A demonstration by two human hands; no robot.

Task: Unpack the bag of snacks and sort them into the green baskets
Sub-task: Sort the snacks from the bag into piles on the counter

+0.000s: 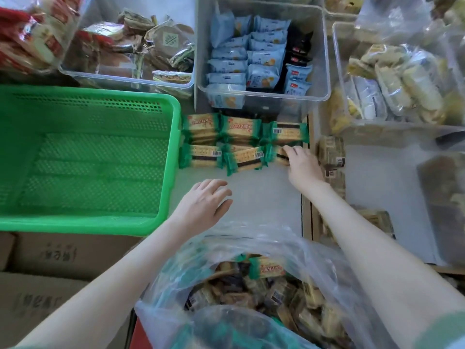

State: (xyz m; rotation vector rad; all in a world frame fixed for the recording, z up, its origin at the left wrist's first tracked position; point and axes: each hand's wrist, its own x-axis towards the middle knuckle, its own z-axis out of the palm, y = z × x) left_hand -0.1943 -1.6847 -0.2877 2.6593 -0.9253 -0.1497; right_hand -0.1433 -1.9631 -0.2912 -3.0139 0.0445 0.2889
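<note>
Sitting wide open at the bottom centre, the clear plastic bag (pixel 314 260) is stuffed with small wrapped snacks, with one green-ended packet (pixel 268 268) lying on top near its far lip. Cardboard boxes (pixel 57 255) fill the lower left.

Both bare forearms come in from the lower corners and reach forward past the bag. The left hand (pixel 205 201) hovers palm-down just beyond it over the pale tabletop (pixel 256 195). Its fingers are loose and a bit spread, holding nothing and well short of the packets.

The right hand (pixel 300 166) is stretched further out, right of centre. Its fingers are curled down over the rightmost packet (pixel 279 155) of the front row, so it's got a grip on that one. Most of that wrapper is hidden under the fingers.

That packet is part of the cracker packets (pixel 240 128) laid out in two rows of three at mid-frame. A couple are label-up and the rest are barcode-up. The leftmost ones sit right up against the green basket (pixel 171 159), which takes up the whole left middle. Just right of the hand there's a stack of brown packets (pixel 331 153).

Further back, a clear bin (pixel 327 71) at top centre holds blue packets standing in neat rows. Another clear tub (pixel 125 78) in the upper left has brown wrapped snacks. A third tub (pixel 338 71) in the upper right is piled with pale ones.
</note>
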